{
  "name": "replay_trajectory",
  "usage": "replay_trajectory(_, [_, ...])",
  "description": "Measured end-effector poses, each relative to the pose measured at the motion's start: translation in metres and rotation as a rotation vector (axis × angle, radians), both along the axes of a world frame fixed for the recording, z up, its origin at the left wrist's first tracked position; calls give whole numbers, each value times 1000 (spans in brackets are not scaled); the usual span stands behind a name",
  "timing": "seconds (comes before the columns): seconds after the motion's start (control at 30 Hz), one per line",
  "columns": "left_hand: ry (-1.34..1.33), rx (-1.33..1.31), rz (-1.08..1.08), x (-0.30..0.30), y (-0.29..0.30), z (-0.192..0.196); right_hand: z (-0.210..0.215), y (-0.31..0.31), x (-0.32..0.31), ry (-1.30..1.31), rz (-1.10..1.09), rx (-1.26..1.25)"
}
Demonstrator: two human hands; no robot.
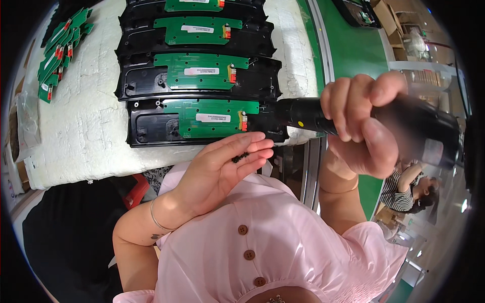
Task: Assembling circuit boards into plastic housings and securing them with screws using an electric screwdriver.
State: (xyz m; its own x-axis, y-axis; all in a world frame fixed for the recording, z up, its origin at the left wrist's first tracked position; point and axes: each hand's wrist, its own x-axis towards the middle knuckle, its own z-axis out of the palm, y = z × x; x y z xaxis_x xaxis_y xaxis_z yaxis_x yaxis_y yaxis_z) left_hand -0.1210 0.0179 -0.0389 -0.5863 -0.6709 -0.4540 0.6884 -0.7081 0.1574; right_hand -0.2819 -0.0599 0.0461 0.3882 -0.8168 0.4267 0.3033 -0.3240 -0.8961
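Observation:
My right hand (pixel 359 118) is wrapped round a black electric screwdriver (pixel 305 115) with a yellow dot. The tool lies sideways, its nose aimed left at the right end of the nearest black plastic panel (pixel 151 129). I cannot make out its bit clearly. On that panel sits a green circuit board (pixel 194 130) with a white label and a red-and-white connector. My left hand (pixel 214 169) is cupped just in front of the panel's near edge, holding several tiny black screws (pixel 240 157) in its fingers.
More black panels with green boards (pixel 174 76) run in a row away from me on a white foam-like pad (pixel 91 136). A pile of loose green boards (pixel 60 50) lies at far left. A metal rail and green surface (pixel 361 55) are to the right. Another person (pixel 404 194) is beyond.

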Motion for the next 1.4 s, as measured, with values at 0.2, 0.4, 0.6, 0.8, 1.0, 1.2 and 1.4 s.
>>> replay_trajectory(0.2, [3, -5, 25, -6, -4, -1, -9, -11, -2, -85, -14, 6])
replay_trajectory(0.4, [60, -131, 135, 18, -7, 5, -5, -11, -6, -47, -14, -9])
replay_trajectory(0.6, [-11, -40, 326, 22, -11, 1, -11, -16, 3, -17, -32, -13])
replay_trajectory(0.8, [32, -46, 347, 19, -10, -1, -4, -11, 8, 29, -40, 13])
replay_trajectory(1.0, [64, -67, 378, 17, -8, -3, -4, -15, 11, 58, -26, 45])
replay_trajectory(1.2, [74, -62, 385, 17, -9, -3, -5, -18, 13, 62, -28, 73])
replay_trajectory(1.4, [9, -61, 356, 25, -13, 5, 3, -25, 15, -21, -50, 66])
